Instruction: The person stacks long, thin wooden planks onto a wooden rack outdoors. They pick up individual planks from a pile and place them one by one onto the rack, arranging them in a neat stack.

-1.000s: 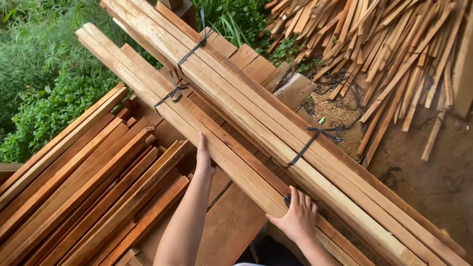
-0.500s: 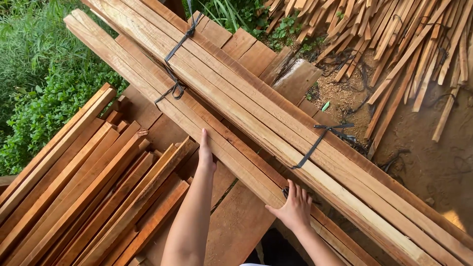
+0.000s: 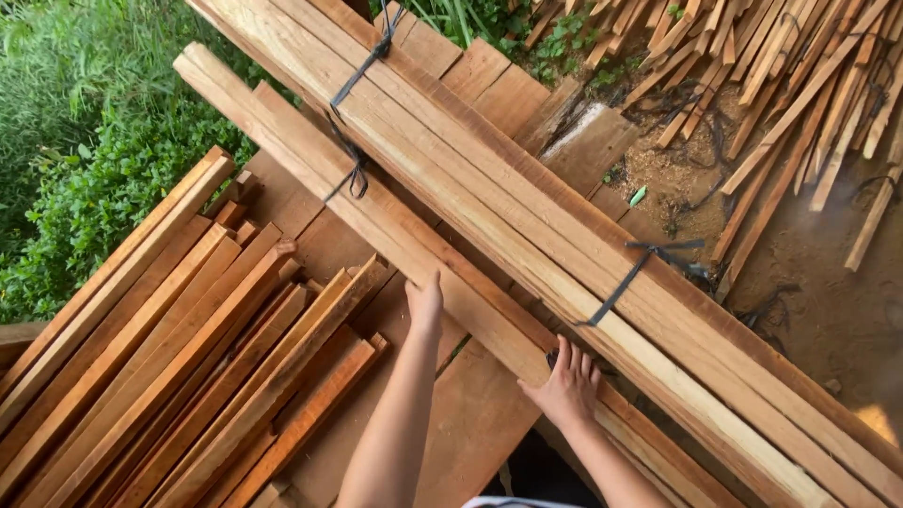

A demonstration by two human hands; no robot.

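Both hands are pressing against the near edge of a long bundle of pale wooden slats that is lying slantwise across a stack of broad boards. The left hand is lying flat with fingers straight and together, fingertips touching the bundle's lowest slat. The right hand is spreading its fingers wide over the slat edge, just below a black strap; whether the thumb is hooking underneath is probably hidden. A second strap is binding the bundle well beyond the fingertips. The bundle is looking stiff, rough-sawn and heavy, likely splintery; a hold near the straps should keep it from splaying. Loose reddish slats are lying left of the left hand.
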